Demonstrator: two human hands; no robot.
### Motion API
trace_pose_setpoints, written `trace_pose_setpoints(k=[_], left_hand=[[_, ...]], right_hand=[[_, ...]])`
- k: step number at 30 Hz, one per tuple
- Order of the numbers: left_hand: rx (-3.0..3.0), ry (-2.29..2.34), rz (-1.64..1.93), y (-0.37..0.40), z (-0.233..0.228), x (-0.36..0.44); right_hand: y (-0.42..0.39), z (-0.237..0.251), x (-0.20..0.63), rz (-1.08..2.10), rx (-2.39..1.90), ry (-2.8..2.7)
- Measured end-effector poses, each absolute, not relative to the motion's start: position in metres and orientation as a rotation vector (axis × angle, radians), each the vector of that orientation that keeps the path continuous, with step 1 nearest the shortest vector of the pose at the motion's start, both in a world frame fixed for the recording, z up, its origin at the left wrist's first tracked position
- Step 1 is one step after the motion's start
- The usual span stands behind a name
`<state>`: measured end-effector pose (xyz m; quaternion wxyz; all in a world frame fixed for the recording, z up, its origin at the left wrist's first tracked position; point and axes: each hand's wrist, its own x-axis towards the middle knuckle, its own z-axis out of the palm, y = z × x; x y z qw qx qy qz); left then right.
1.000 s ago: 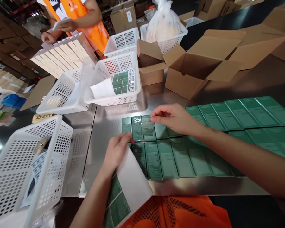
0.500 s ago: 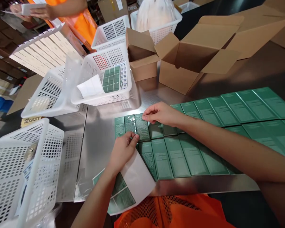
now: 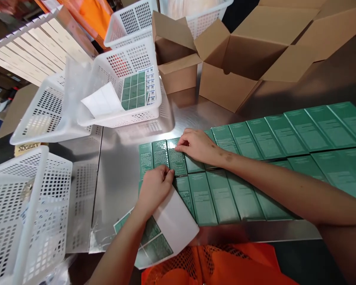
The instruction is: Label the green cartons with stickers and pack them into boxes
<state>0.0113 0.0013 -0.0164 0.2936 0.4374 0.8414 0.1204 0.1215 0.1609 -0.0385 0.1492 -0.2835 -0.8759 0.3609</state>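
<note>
Two rows of flat green boxes [image 3: 255, 170] lie side by side on a shiny metal table [image 3: 121, 166]. My right hand [image 3: 195, 145] lies flat on a box in the far row, its fingertips pressing a green label [image 3: 176, 161] onto it. My left hand [image 3: 154, 188] grips the top edge of a white backing sheet of green labels [image 3: 166, 225], which hangs over the near table edge. Its fingers touch the near-row boxes at the left end.
White perforated baskets stand at the left [image 3: 26, 206] and at the back [image 3: 127, 87], the back one holding more label sheets. Open cardboard boxes [image 3: 225, 63] sit behind the green rows. A stack of long cream boxes [image 3: 32, 55] lies at the far left, beside a person in orange.
My right hand came down from holding a label above the far row to pressing it flat on a box. My left hand slid slightly right along the sheet.
</note>
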Motion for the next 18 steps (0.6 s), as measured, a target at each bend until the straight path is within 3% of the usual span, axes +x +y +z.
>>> trace_pose_setpoints(k=[18], left_hand=[[1.244, 2.203, 0.158, 0.005, -0.011, 0.007]], right_hand=[[0.157, -0.047, 0.115, 0.833, -0.99, -2.453]])
